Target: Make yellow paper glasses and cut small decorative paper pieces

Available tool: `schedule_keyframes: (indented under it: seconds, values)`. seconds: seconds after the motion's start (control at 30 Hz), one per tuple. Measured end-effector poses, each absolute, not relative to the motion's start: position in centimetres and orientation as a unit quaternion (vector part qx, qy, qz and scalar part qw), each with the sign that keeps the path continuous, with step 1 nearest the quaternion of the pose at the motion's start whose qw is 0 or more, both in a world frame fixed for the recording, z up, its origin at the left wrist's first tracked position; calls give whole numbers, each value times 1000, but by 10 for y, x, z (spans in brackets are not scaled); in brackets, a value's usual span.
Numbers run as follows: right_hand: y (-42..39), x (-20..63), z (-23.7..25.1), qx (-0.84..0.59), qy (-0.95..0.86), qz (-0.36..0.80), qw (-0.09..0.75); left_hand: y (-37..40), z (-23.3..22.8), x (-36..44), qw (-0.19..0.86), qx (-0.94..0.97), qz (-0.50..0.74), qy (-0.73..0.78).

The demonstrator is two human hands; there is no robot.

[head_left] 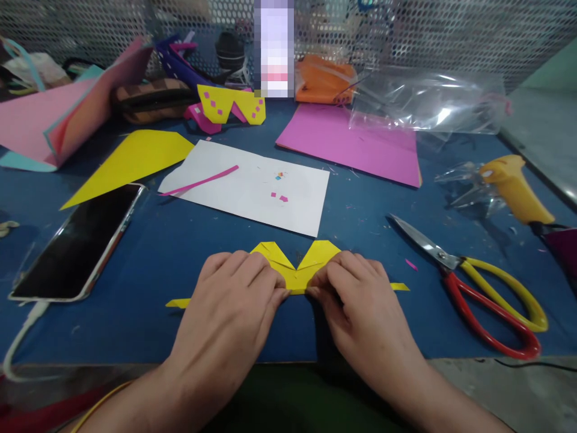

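Head view: both your hands press flat on the yellow fold [295,270], near the front edge of the blue mat [180,252]. Your left hand [234,294] lies palm down, fingers together, tips meeting the centre crease. Your right hand [356,300] mirrors it, fingers pinched down on the lower edge. Two pointed flaps stick up between your fingers, thin strips poke out either side. Keep the tips right on the crease, press evenly outward, and hold both flaps symmetrical. Scissors [478,288] lie well to your right, phone [81,240] to your left, white sheet [252,186] just beyond the fold.
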State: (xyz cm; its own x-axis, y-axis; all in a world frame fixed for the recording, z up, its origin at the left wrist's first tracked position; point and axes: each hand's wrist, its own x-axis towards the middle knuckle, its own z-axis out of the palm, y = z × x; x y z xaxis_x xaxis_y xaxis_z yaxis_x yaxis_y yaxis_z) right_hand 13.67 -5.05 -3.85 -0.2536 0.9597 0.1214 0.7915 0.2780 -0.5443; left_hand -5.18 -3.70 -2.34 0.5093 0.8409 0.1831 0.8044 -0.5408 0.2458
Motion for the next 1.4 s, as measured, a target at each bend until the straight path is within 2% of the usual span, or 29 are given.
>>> schedule_keyframes:
  seconds: [0.2,0.47,0.77,1.07,1.17,1.4]
  values:
    - [-48,138,-42,-573,-765,178,234,-40,-23,-47,32,868,163,468]
    - [-49,137,-39,-576,-768,166,224,-39,-28,-33,43,863,169,473]
    - [-55,155,-37,-593,-743,171,259,-40,-30,-34,33,860,189,473]
    - [-40,154,-26,-590,-775,166,152,-38,-30,-35,9,866,198,458]
    - [-38,153,-25,-587,-780,163,145,-39,-32,-35,-4,876,202,438]
    - [-43,151,-27,-599,-774,137,156,-56,-41,-31,-79,932,211,284]
